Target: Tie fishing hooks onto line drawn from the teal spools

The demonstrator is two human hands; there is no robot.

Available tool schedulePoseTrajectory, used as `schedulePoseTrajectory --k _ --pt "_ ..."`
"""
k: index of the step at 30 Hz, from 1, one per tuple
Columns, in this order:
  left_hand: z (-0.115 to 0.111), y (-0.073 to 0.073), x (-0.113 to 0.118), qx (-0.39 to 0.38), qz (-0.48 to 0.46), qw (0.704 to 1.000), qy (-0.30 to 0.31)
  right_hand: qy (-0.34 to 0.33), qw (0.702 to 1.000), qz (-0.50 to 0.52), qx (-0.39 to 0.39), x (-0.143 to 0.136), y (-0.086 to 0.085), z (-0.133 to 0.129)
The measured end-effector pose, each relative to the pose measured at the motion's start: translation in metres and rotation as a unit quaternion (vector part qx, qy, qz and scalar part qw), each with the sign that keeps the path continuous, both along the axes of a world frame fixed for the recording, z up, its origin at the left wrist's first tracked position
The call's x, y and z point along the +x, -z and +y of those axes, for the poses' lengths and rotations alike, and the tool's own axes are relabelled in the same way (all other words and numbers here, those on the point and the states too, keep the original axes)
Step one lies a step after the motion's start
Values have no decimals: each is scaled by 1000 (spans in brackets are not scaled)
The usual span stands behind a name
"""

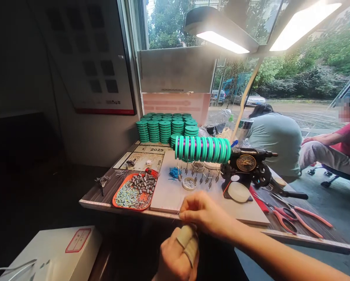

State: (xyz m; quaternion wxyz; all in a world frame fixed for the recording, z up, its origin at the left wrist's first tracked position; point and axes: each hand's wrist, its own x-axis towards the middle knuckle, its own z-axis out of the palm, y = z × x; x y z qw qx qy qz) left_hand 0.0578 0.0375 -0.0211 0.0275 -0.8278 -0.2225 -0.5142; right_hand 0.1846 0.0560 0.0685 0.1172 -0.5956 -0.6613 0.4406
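Note:
My right hand [200, 214] is closed in a pinch just off the table's front edge. Below it my left hand [177, 255] is curled closed, with beige finger covers [189, 244] on some of its fingers. The two hands nearly touch; a faint thin strand seems to run by the right fingertips, too fine to make out. Beyond them on a pale board [169, 199] lie several small dark weights with wire stems [201, 180], a round dish of tiny silvery bits [189, 183] and blue pieces [175, 173]. Teal spools [202, 149] sit in a row on a winder's shaft.
An orange tray [115, 201] of metal cylinders and small tubes stands left. The geared winder [247, 162], scissors [286, 218] and a white disc [238, 192] are right. Stacked green spools [165, 128] stand behind, under a lamp [222, 33]. Two people [274, 140] sit beyond.

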Motion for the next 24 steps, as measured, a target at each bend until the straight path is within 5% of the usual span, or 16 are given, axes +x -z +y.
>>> schedulePoseTrajectory --k 2,3,5,6,7,9,10,11,15,18,22,24 --pt "0 -11 1 -186 -19 981 50 9 999 -12 42 1 7 -3" --pt "0 -17 2 -352 -56 932 68 23 998 -18 61 4 14 -8" --pt "1 -27 3 -670 -161 717 107 42 984 -27 173 15 30 -24" --pt "2 -30 4 -754 -213 610 123 35 962 -35 269 21 39 -32" --pt "3 -32 5 -802 -251 525 137 11 909 -50 414 26 48 -40" --pt "4 -35 5 -835 -286 444 155 -44 768 -106 630 32 62 -51" --pt "4 -35 5 -844 -282 428 158 -63 709 -136 689 32 67 -53" --pt "3 -35 5 -849 -277 419 161 -74 681 -162 711 31 70 -54" --pt "0 -36 6 -862 -269 393 175 -62 661 -193 723 22 75 -50" --pt "-1 -34 8 -863 -243 401 189 -57 665 -185 722 22 78 -48" --pt "-3 -30 10 -826 -209 494 171 -98 702 -160 687 28 89 -54" --pt "-4 -27 10 -771 -146 605 131 -117 730 -136 659 31 91 -59"
